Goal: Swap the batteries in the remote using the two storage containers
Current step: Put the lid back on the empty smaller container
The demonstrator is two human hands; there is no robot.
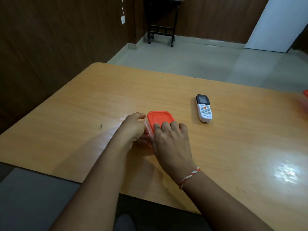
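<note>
Left of the remote (204, 108), and nearer the person, sits the first storage container (150, 129): clear body, orange lid (159, 117) seated. Both hands are together on it. The left hand (133, 128) cups the clear wall on the side away from the remote, fingers curled round it; the right hand (171, 139) lies over the near end of the lid, fingertips (174, 125) bent down onto the orange surface and thumb tucked at the near corner. Contents cannot be made out through the hands. Judged step: prying the lid off, remote untouched and face up. Risks: if the lid releases suddenly, the light container could jump or tip and any batteries inside roll away on the glossy table (233, 147); a right hand flung outward by the release would travel toward the remote. A grip squeezing the thin wall may bind the lid harder. Second container (305, 100): only an orange-red sliver at the frame border, well right of the remote, blurred; its state cannot be told. Room: bare tabletop left of and beyond the remote; the near table edge is well behind the hands, the far edge well beyond the remote.
</note>
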